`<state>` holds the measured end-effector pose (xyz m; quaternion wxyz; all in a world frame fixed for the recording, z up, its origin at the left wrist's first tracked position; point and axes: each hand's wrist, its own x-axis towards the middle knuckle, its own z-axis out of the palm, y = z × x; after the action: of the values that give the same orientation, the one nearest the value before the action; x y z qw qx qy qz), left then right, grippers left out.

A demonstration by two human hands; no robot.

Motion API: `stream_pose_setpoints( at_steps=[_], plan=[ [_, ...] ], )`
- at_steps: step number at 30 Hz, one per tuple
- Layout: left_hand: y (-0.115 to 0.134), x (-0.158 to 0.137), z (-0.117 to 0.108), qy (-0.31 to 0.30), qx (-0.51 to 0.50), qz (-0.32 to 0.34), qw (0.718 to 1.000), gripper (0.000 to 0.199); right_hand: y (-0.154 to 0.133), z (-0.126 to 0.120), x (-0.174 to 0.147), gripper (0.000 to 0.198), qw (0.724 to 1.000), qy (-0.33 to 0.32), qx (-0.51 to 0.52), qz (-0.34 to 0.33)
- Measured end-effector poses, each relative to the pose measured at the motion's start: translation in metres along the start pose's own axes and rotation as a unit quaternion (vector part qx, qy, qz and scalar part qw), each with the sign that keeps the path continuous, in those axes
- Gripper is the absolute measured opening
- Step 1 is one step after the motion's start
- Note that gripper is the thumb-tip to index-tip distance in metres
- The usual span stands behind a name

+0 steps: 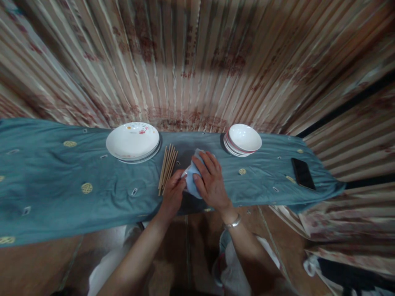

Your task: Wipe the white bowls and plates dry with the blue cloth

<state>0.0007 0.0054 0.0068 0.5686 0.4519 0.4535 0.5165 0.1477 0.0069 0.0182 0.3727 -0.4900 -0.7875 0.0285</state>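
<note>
Near the table's front edge, my left hand (pixel 174 190) is closed with its thumb and fingers on the pale rim of a white dish (pixel 184 174). Most of that dish is hidden behind a light blue cloth (pixel 191 181), so its exact shape does not show. My right hand (pixel 211 181) presses the cloth against the dish with bent fingers. Just left of my hands lies a loose bunch of wooden chopsticks (pixel 168 166). A stack of white plates (pixel 132 142) with a floral print is farther left, and a stack of white bowls (pixel 243 139) stands to the right.
A teal patterned cloth (pixel 61 185) covers the long narrow table. Toward its right end lies a black phone (pixel 303 174). Pleated curtains (pixel 197 61) hang right behind the table and along the right side. Tiled floor (pixel 173 246) shows below the front edge.
</note>
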Motion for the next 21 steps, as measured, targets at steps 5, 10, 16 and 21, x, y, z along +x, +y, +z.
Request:
stream_pose_setpoints(
  at_steps=[5,10,16,21],
  plan=[
    [0.002,-0.002,0.0,-0.005,-0.003,0.005,1.0,0.02,0.009,0.001,0.001,0.047,0.995,0.019,0.086,0.054],
    [-0.003,-0.001,-0.002,-0.003,-0.009,-0.006,1.0,0.023,0.024,0.009,-0.001,0.046,0.965,0.052,0.208,0.149],
    [-0.008,0.0,-0.003,0.016,-0.006,-0.01,1.0,0.023,0.034,0.021,-0.006,0.053,0.916,0.092,0.299,0.251],
    [-0.006,0.002,-0.005,0.018,-0.039,-0.019,0.999,0.023,0.039,0.03,-0.011,0.062,0.888,0.089,0.336,0.301]
  ],
)
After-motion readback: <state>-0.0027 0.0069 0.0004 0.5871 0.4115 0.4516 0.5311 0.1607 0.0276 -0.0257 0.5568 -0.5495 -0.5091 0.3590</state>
